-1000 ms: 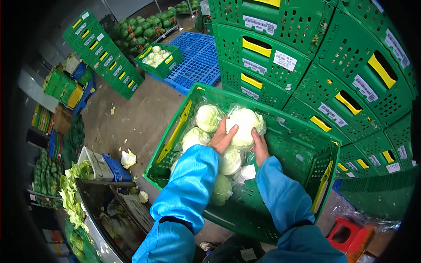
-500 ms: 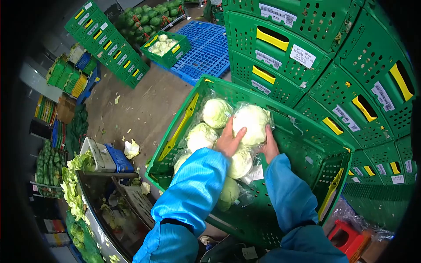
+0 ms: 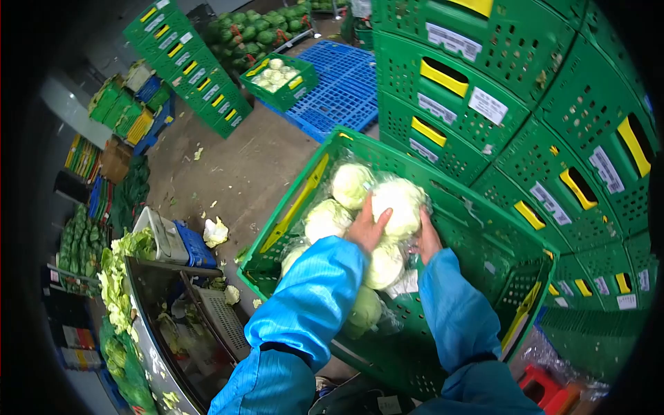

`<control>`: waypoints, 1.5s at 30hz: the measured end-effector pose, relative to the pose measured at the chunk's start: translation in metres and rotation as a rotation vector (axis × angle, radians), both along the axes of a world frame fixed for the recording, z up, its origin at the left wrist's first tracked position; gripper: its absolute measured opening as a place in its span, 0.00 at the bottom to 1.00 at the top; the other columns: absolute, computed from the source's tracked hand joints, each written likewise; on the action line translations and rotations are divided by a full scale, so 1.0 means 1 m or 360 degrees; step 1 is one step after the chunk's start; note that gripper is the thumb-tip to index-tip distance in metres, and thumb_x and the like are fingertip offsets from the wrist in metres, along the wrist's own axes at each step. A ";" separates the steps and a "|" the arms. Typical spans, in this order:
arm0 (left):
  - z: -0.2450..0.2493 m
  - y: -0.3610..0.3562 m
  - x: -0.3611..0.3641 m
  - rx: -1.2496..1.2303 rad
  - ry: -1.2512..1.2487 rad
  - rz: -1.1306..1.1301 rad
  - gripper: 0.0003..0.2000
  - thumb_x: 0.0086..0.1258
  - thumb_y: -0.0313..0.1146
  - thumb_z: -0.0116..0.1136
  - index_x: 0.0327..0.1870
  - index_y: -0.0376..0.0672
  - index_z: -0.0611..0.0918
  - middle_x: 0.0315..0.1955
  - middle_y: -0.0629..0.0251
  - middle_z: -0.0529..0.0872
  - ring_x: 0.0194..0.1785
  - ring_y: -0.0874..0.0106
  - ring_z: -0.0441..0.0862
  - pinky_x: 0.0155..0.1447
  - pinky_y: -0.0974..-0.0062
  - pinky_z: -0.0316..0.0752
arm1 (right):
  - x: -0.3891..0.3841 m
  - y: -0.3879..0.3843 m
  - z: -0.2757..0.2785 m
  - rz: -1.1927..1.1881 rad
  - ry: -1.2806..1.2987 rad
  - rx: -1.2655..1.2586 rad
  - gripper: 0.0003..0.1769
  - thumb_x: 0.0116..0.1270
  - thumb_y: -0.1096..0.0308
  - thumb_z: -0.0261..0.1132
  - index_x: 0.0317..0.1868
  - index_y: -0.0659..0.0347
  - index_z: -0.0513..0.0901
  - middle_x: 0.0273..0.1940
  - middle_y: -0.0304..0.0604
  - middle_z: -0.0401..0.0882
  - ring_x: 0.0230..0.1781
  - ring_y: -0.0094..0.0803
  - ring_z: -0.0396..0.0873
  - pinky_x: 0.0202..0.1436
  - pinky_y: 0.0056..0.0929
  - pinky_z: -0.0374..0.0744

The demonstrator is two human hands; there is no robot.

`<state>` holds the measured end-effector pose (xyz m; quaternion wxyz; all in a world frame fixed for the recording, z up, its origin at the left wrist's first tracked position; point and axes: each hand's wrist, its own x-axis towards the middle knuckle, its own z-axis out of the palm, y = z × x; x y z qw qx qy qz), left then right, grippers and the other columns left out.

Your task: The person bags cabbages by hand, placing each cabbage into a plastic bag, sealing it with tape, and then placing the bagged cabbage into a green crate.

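Note:
Both hands are round one large wrapped cabbage (image 3: pixel 397 206) inside a green crate (image 3: pixel 477 238). My left hand (image 3: pixel 369 225) presses on its left side, thumb on top. My right hand (image 3: pixel 427 238) holds its right side, with the fingertips partly hidden. Beside it lie more pale cabbages in clear plastic: one at the upper left (image 3: pixel 351 185), one left of my left hand (image 3: pixel 328 220), one just below the held cabbage (image 3: pixel 384 265) and a greener one (image 3: pixel 364 310) lower down. The right half of the crate shows its bare floor.
Tall stacks of green crates (image 3: pixel 443 104) stand behind and to the right. A blue pallet (image 3: pixel 339 83) lies at the back, with a smaller crate of cabbages (image 3: pixel 304 81) at its edge. Leaves litter a metal-edged bin (image 3: pixel 142 346) at the left. A red stool (image 3: pixel 543 389) is at the lower right.
The view has shifted slightly, so the crate and surroundings appear a little further right and lower. Both hands still hold the same cabbage, in nearly the same place in the crate.

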<state>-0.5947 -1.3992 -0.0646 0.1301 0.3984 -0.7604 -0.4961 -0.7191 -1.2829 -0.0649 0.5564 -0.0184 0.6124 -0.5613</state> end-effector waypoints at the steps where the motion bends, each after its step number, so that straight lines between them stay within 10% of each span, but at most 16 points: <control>1: 0.003 0.004 0.002 0.0111 -0.0091 -0.0062 0.37 0.68 0.53 0.45 0.70 0.39 0.47 0.63 0.47 0.62 0.67 0.58 0.59 0.68 0.70 0.54 | -0.001 -0.002 -0.015 0.0033 0.0003 -0.0007 0.50 0.54 0.24 0.44 0.68 0.53 0.58 0.64 0.45 0.63 0.60 0.44 0.64 0.57 0.47 0.63; 8: -0.026 -0.005 -0.006 0.0265 -0.0097 -0.0065 0.43 0.64 0.60 0.46 0.70 0.39 0.45 0.62 0.46 0.64 0.67 0.57 0.59 0.68 0.68 0.54 | -0.018 0.000 -0.027 0.0276 -0.0113 0.0161 0.49 0.55 0.25 0.44 0.66 0.55 0.61 0.60 0.45 0.68 0.59 0.41 0.66 0.57 0.45 0.64; 13: 0.033 0.009 0.044 -0.0183 -0.0093 -0.0026 0.42 0.60 0.61 0.50 0.69 0.42 0.52 0.62 0.44 0.63 0.67 0.54 0.59 0.69 0.66 0.54 | 0.000 0.019 -0.031 -0.0430 0.0545 0.0179 0.38 0.67 0.43 0.49 0.63 0.68 0.60 0.62 0.50 0.65 0.60 0.40 0.65 0.60 0.36 0.66; 20: 0.162 0.075 0.283 0.0248 0.0535 0.0479 0.21 0.66 0.35 0.55 0.59 0.39 0.70 0.52 0.58 0.77 0.57 0.69 0.73 0.60 0.73 0.66 | 0.000 0.048 0.021 -0.0368 0.1094 -0.0237 0.30 0.66 0.57 0.57 0.60 0.71 0.63 0.60 0.54 0.66 0.60 0.38 0.65 0.62 0.33 0.63; 25: 0.123 0.186 0.488 0.0268 0.0586 0.1421 0.18 0.65 0.32 0.56 0.52 0.33 0.74 0.43 0.60 0.80 0.49 0.72 0.77 0.55 0.76 0.69 | 0.001 0.048 0.021 -0.0278 0.1328 -0.0102 0.21 0.57 0.59 0.62 0.51 0.55 0.75 0.42 0.36 0.75 0.41 0.27 0.71 0.46 0.37 0.67; 29: 0.112 0.308 0.572 0.0234 0.0185 0.1803 0.13 0.62 0.33 0.59 0.44 0.36 0.79 0.39 0.62 0.82 0.44 0.73 0.77 0.50 0.77 0.71 | 0.177 0.007 0.148 0.0130 0.1158 -0.0515 0.15 0.68 0.62 0.53 0.50 0.62 0.74 0.32 0.36 0.77 0.30 0.19 0.72 0.32 0.17 0.70; 37: 0.110 0.434 0.639 0.0647 0.0769 0.1904 0.19 0.66 0.37 0.55 0.56 0.38 0.72 0.43 0.61 0.81 0.48 0.75 0.77 0.53 0.78 0.70 | 0.610 0.012 0.140 0.2314 0.0559 -0.0862 0.13 0.65 0.67 0.58 0.45 0.68 0.76 0.35 0.46 0.80 0.34 0.29 0.79 0.39 0.26 0.78; 45: 0.124 0.463 0.747 0.0159 0.0923 0.2831 0.16 0.67 0.33 0.55 0.53 0.38 0.74 0.43 0.63 0.81 0.46 0.76 0.77 0.52 0.79 0.71 | 0.928 0.070 0.142 0.3132 0.0048 -0.1048 0.13 0.63 0.65 0.61 0.41 0.67 0.78 0.31 0.41 0.81 0.33 0.24 0.78 0.35 0.22 0.73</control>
